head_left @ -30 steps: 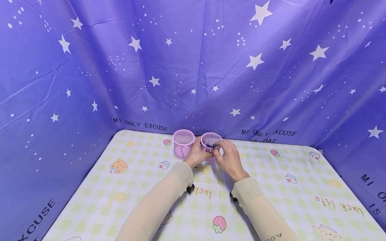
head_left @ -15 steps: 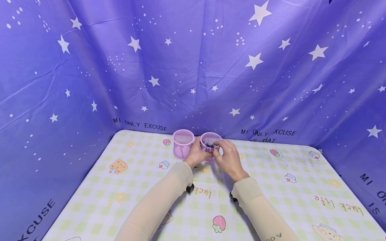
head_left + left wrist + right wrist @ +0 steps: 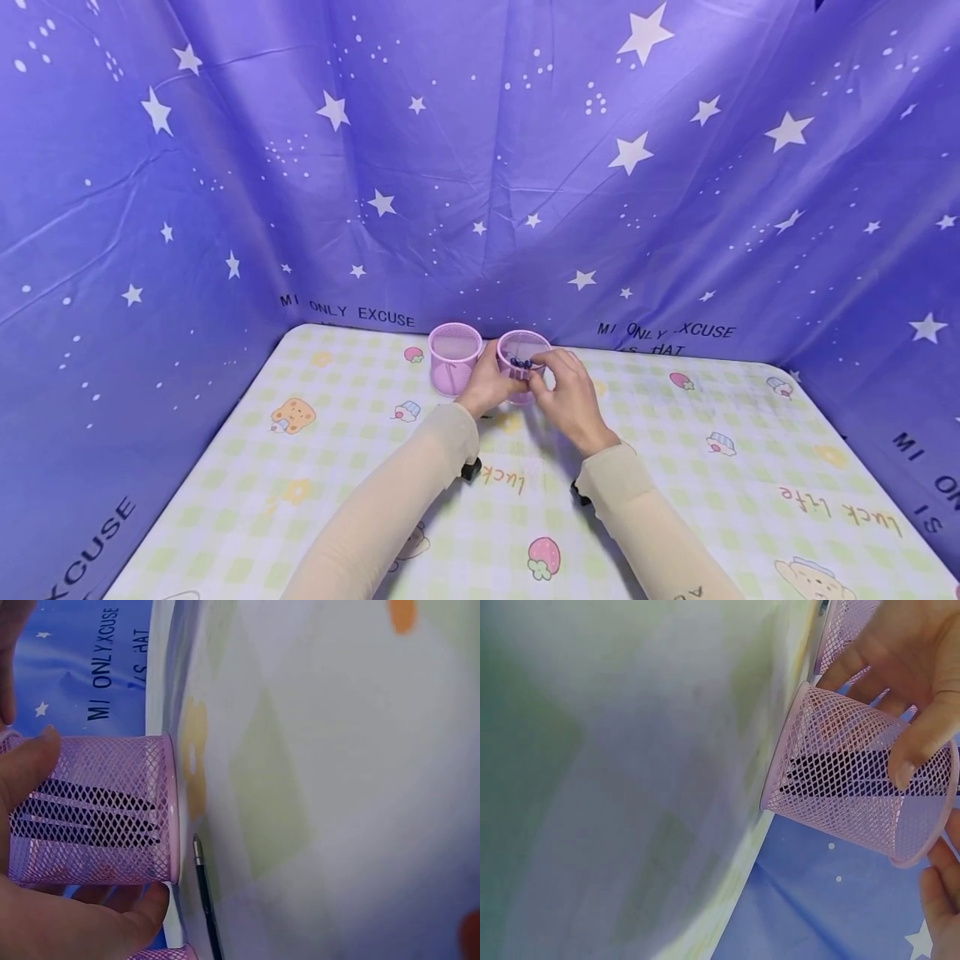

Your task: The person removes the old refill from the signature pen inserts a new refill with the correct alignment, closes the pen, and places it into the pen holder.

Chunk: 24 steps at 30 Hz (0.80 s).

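A pink mesh pen holder (image 3: 517, 393) stands upright near the table's back edge. Several dark pens (image 3: 94, 814) are inside it, their tops (image 3: 521, 362) visible through the opening. My left hand (image 3: 487, 385) grips this holder, thumb (image 3: 911, 761) across the front and fingers curled round the far side. My right hand (image 3: 572, 398) is at the holder's rim on the right, fingers bent and close to the pen tops. Whether it pinches anything is unclear. Only a few right fingers (image 3: 936, 892) show in the right wrist view.
A second pink mesh pen holder (image 3: 453, 371) stands just left of my left hand. A dark pen (image 3: 207, 907) with a silver tip lies on the table beside the gripped holder. Behind the table (image 3: 300, 467) hangs a blue-purple starry curtain (image 3: 465, 150).
The dark pen top closest to my right fingers has shifted slightly left, toward the others. Both hands and both holders keep nearly the same places.
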Tool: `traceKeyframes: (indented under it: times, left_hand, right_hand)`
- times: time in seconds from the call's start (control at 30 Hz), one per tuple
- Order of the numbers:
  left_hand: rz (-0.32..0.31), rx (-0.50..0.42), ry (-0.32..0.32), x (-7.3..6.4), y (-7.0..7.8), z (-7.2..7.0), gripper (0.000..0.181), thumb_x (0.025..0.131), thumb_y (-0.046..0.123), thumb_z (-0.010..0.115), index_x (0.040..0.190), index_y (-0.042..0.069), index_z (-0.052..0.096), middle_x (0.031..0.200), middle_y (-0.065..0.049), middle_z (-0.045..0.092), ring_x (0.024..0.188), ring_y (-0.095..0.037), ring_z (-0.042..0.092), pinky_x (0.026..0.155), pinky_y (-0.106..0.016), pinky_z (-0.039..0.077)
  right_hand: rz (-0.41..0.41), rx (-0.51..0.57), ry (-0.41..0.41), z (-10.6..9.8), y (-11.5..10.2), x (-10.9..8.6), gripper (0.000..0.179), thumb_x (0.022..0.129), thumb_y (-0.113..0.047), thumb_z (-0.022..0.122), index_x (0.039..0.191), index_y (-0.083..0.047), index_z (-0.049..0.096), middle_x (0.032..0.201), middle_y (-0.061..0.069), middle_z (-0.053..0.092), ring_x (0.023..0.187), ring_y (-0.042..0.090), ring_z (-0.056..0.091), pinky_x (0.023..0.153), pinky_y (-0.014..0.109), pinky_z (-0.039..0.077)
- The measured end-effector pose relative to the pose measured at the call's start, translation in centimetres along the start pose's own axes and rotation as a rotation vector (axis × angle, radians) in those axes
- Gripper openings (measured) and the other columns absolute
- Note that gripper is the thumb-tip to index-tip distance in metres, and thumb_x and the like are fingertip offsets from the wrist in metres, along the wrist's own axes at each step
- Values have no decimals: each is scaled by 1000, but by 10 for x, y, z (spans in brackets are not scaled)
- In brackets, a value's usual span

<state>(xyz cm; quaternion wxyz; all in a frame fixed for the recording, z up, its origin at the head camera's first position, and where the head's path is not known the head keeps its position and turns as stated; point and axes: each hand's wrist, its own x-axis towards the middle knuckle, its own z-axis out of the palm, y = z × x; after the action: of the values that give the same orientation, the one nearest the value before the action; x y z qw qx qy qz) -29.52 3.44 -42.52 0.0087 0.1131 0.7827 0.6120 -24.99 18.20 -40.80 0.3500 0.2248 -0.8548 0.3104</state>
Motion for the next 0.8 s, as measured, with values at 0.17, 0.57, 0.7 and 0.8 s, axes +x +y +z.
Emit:
traceKeyframes:
  times: [0.17,0.57,0.7,0.8]
  left_hand:
    - [-26,57,8,-2,1,-2,88,61,11,88,134,1,40,127,-16,54,119,-29,51,106,-38,35]
    - [-81,133,-34,-20,19,-12,86,67,23,86,134,-5,41,130,-22,52,121,-35,49,104,-45,37]
    - [-84,187,-57,-29,25,-19,87,69,30,84,134,-7,40,130,-25,51,120,-37,50,102,-47,38]
    - [-59,227,-76,-34,28,-23,85,71,32,82,134,-7,41,129,-26,52,119,-37,50,101,-47,39]
  right_hand:
    - [7,6,0,-3,-2,-1,22,77,-2,71,99,-4,67,100,10,65,98,26,58,91,39,44]
    - [-3,24,-6,-11,-11,2,23,79,-7,68,102,-4,65,104,10,65,101,26,57,91,40,44]
    - [7,12,-34,-16,-18,3,25,82,-10,68,106,-4,64,106,10,64,102,26,57,90,41,45]
    - [14,-2,-52,-19,-22,4,27,82,-12,67,108,-4,64,106,10,63,102,26,57,88,42,46]
